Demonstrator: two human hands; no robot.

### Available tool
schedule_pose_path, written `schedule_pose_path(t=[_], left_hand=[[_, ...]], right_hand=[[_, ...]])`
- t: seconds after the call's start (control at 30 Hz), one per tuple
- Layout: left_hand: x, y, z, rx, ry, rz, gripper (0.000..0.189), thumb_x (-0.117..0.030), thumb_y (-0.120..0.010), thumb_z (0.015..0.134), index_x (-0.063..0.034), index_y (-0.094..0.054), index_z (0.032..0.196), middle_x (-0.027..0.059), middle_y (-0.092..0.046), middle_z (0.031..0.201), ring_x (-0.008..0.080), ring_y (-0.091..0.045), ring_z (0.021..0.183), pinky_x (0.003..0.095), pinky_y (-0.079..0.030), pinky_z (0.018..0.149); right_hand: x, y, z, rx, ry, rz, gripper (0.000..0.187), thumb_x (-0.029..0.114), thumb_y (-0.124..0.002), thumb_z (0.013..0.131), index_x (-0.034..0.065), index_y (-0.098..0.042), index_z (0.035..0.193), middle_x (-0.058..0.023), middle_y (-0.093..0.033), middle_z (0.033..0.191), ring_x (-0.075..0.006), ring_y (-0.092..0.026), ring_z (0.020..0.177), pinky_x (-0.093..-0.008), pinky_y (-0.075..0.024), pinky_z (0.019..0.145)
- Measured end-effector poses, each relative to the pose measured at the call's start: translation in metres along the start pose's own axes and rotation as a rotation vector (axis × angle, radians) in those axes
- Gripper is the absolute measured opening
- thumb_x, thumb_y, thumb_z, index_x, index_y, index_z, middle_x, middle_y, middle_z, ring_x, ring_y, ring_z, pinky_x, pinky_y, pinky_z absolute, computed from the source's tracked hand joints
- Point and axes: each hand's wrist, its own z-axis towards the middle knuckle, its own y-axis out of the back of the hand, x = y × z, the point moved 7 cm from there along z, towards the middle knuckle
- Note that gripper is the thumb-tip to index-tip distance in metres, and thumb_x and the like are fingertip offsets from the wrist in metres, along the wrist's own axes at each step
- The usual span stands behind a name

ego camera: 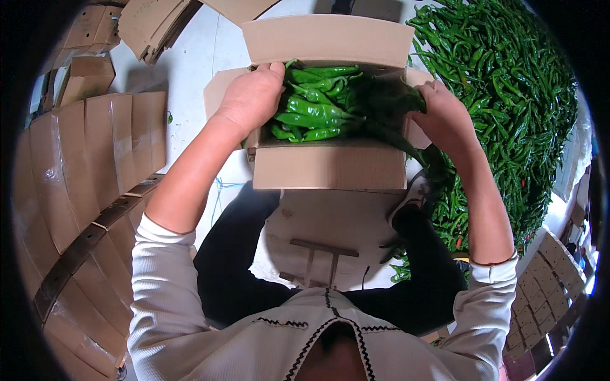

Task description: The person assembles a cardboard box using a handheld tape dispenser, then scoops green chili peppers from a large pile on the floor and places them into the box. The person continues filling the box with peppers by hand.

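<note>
An open cardboard box (329,167) stands before me with its flaps spread. Long green peppers (317,109) lie inside, side by side on the left and in deep shadow on the right. My left hand (256,95) is at the box's left rim, its fingers curled by the stem end of a pepper; whether they grip the pepper or the rim I cannot tell. At the right rim, my right hand (438,109) has its fingers closed on a dark green pepper (415,101).
A large heap of green peppers (514,109) spreads along the right. Taped cardboard boxes (95,152) are stacked at the left, with flattened cardboard (150,26) at the upper left. More cardboard boxes (543,290) stand at the lower right. A small stool (324,248) is between my legs.
</note>
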Motion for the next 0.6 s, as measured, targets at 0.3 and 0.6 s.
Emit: schedule_pose_path(t=[0.3, 0.6], left_hand=[[0.022, 0.041, -0.02, -0.223, 0.101, -0.509, 0.028, -0.02, -0.067, 0.088, -0.0035, -0.058, 0.108, 0.0193, -0.067, 0.089, 0.0385, -0.064, 0.082, 0.0414, -0.051, 0.077], [0.01, 0.041, -0.003, -0.447, -0.123, -0.371, 0.022, -0.012, -0.063, 0.088, -0.0092, -0.059, 0.109, 0.0128, -0.062, 0.104, 0.0375, -0.059, 0.098, 0.0426, -0.049, 0.082]], right_hand=[[0.017, 0.06, -0.013, -0.102, 0.007, -0.138, 0.028, 0.012, -0.069, 0.079, 0.0044, -0.063, 0.105, -0.0122, -0.058, 0.095, -0.0338, -0.059, 0.093, -0.0401, -0.049, 0.081], [0.048, 0.022, 0.017, -0.067, 0.085, 0.105, 0.035, 0.017, -0.071, 0.079, 0.0058, -0.066, 0.112, -0.0136, -0.063, 0.102, -0.0332, -0.061, 0.097, -0.039, -0.0479, 0.086]])
